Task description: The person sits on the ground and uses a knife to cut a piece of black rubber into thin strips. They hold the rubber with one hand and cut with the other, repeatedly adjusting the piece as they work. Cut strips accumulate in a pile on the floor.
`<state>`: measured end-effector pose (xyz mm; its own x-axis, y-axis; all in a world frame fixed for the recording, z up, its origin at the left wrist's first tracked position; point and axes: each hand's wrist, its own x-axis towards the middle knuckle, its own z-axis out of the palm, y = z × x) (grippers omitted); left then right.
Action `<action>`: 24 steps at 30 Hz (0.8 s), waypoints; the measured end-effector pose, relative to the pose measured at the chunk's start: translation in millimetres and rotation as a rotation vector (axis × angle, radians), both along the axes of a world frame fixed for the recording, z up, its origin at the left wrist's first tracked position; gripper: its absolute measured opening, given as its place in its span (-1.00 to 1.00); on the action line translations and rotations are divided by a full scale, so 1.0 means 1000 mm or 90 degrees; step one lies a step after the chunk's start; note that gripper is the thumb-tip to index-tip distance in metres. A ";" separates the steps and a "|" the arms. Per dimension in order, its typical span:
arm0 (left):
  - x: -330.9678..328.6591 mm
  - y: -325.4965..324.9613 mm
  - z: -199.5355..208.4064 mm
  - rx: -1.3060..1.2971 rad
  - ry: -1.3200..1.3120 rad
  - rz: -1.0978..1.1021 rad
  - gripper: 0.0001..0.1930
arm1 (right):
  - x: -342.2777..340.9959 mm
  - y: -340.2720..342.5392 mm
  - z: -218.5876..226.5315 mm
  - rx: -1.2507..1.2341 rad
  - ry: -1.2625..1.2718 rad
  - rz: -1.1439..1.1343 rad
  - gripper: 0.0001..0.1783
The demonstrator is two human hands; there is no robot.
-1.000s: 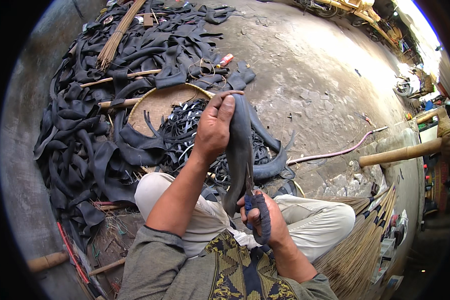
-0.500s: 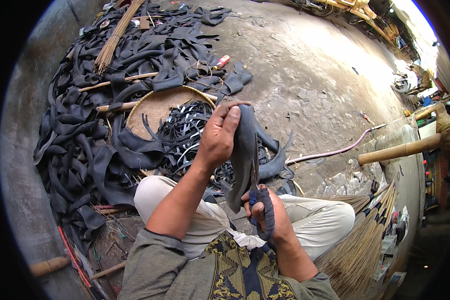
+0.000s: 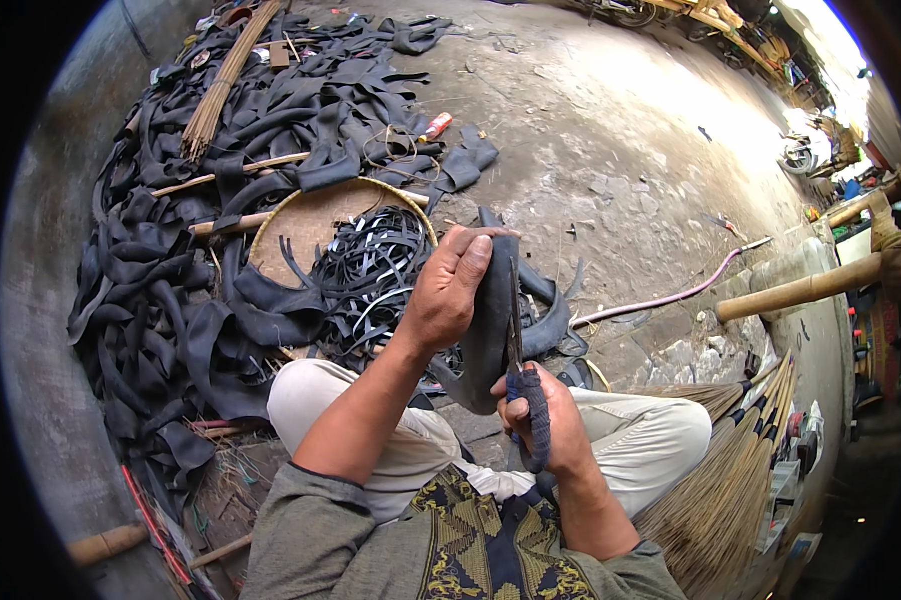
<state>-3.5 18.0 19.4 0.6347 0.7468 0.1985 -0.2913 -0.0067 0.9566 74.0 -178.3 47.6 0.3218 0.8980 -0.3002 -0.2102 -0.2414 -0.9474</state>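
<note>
A dark grey strip of rubber [image 3: 489,325], curved like a piece of inner tube, hangs from my left hand [image 3: 453,285]. My left thumb and fingers pinch its upper end. In my right hand [image 3: 549,415] is a pair of scissors [image 3: 515,335], its handles wrapped in dark cloth. The blades point up along the rubber's right edge; whether they are parted I cannot tell. Just beyond my hands, a round woven tray [image 3: 282,222] carries a tangle of thin black rubber strips [image 3: 370,265]. Another curved rubber piece [image 3: 548,325] lies behind the scissors.
A large heap of black rubber pieces [image 3: 155,300] covers the floor on the left, with a bundle of thin sticks [image 3: 220,95] on top. Stick brooms [image 3: 715,500] lie by my right knee. A wooden pole [image 3: 800,287] juts in from the right, near a pink hose [image 3: 670,296].
The scissors and my right hand have risen slightly along the rubber. The rubber's lower end has swung a little right and up, and my left hand has shifted slightly right and down.
</note>
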 end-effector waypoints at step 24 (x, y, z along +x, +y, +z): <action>0.003 -0.013 -0.009 -0.059 -0.037 -0.110 -0.73 | 0.008 0.009 0.001 0.000 0.065 -0.058 -0.82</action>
